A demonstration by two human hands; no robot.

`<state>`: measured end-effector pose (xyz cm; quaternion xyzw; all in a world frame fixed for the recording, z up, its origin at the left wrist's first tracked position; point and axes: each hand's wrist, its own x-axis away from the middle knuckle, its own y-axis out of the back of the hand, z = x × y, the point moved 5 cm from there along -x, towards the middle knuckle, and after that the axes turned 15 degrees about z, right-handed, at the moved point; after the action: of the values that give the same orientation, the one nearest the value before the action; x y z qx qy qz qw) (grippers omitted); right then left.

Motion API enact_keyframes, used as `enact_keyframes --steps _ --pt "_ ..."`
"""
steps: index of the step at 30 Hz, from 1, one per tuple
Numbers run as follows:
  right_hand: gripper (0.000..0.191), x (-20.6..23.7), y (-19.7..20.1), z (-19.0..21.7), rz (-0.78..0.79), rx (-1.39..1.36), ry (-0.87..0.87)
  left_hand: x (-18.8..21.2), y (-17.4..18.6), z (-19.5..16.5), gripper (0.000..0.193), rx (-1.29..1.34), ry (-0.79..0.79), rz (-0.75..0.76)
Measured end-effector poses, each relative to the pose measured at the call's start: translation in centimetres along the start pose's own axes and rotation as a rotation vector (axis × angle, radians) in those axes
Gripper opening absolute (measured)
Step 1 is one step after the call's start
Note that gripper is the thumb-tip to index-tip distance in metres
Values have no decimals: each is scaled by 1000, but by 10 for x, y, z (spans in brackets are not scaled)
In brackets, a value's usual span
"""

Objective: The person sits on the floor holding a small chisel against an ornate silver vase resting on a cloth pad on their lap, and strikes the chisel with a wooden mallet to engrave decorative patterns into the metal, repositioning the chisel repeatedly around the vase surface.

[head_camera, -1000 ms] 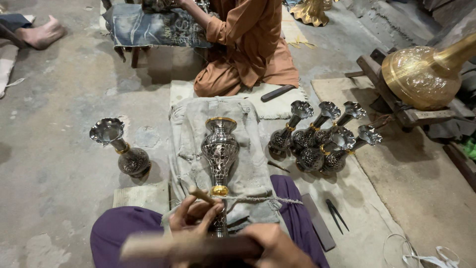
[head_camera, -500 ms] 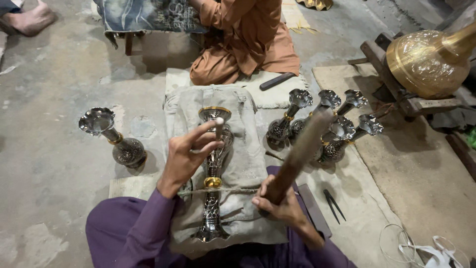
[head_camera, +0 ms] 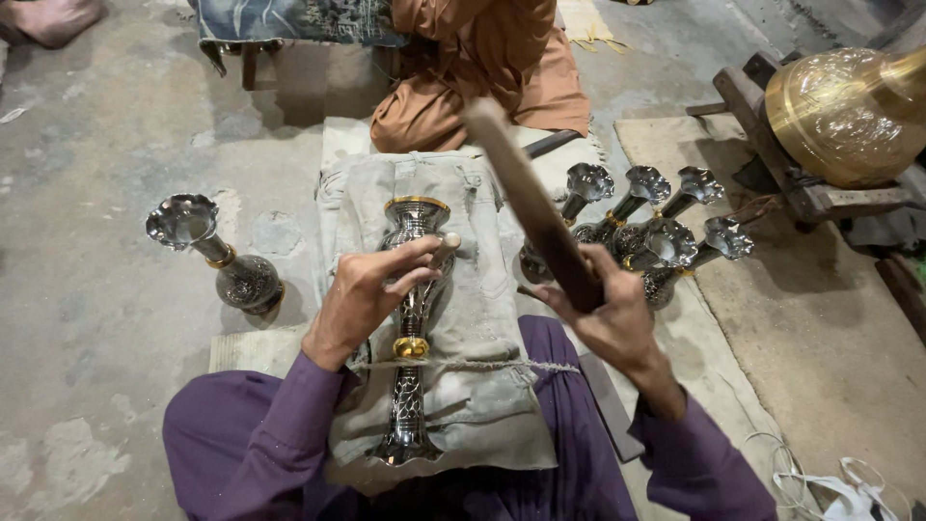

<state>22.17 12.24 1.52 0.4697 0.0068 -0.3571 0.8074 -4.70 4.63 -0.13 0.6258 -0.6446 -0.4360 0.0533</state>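
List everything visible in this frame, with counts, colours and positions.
engraved vase: 1, silver with gold bands, lying on the cloth pad
cloth pad: 1, grey, on the lap
wooden stick: 1, brown, raised
lone vase: 1, silver, floor left
vase cluster: about 6, silver, right of pad
brass vessel: 1, gold, on a wooden stand, upper right
seated person: 1, orange clothes, top
left hand: on the engraved vase
right hand: grips the wooden stick
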Motion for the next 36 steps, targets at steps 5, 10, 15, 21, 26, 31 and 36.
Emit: enact_keyframes --steps 5,10,15,21,26,31,36 --pt "36 -17 23 18 -8 231 -94 1 -2 2 41 11 18 -6" --pt "47 -23 34 32 -35 611 -55 3 -3 3 42 -50 -38 -26" --pt "47 -30 30 19 132 531 -125 2 -6 10 45 -35 30 2" --pt "44 -30 31 17 115 411 -55 1 -4 9 46 -32 24 5" --pt "36 -33 31 14 88 463 -123 3 -4 8 43 1 27 4" --pt "52 -32 30 30 54 683 58 2 -1 3 36 -26 3 -22" --pt "37 -31 34 18 131 222 -167 1 -2 2 40 1 31 1"
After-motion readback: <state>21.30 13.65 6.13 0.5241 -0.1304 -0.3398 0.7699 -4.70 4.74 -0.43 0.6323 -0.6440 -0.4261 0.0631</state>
